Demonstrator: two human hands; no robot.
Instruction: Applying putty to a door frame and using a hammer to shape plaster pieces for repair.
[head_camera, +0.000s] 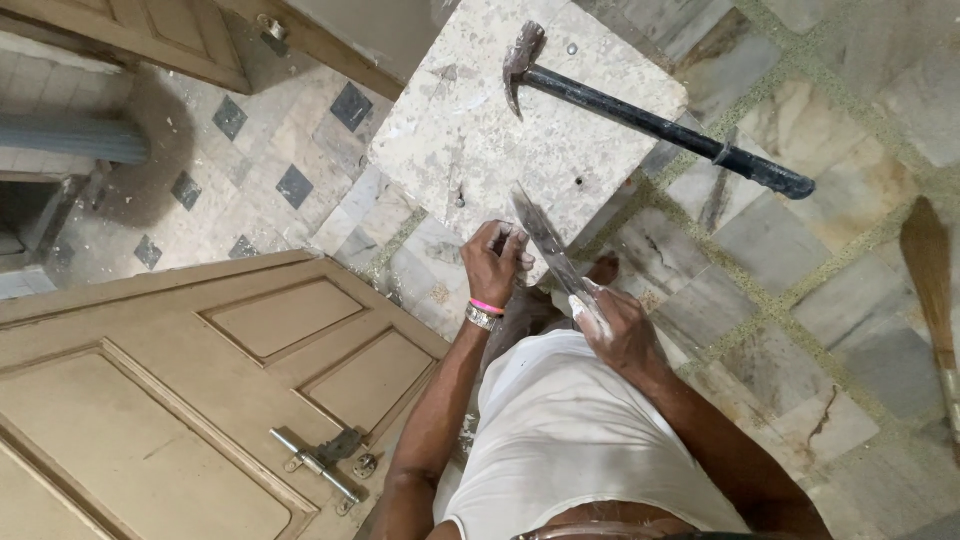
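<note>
Your right hand (622, 335) is clenched round the pale, dust-coated handle of a flat-bladed scraper (545, 245); the blade's long axis runs up and to the left from that hand, its tip lying over the near edge of the speckled stone slab (470, 120); your left hand (493, 262) is curled at the same near edge, just left of the blade, fingers (505, 238) bent against the slab's rim and apparently touching the blade's side, though whether they pinch it or only steady it cannot be told; of the two, the left hand is the nearer to the blade's tip, the right the nearer to its handle end; the blade thus lies between your hands, slanting from lower right to upper left; a claw hammer (640, 115) rests untouched on the slab's far right corner, its rusty head (520, 60) near the far edge, its black handle running down and to the right past the slab's right edge and out over the marble floor (780, 250); it lies well apart from both hands, the right being the closer; a wooden door (200, 400) with a metal bolt (320, 462) lies flat to your left; a broom (930, 270) lies at the right margin of the floor
</note>
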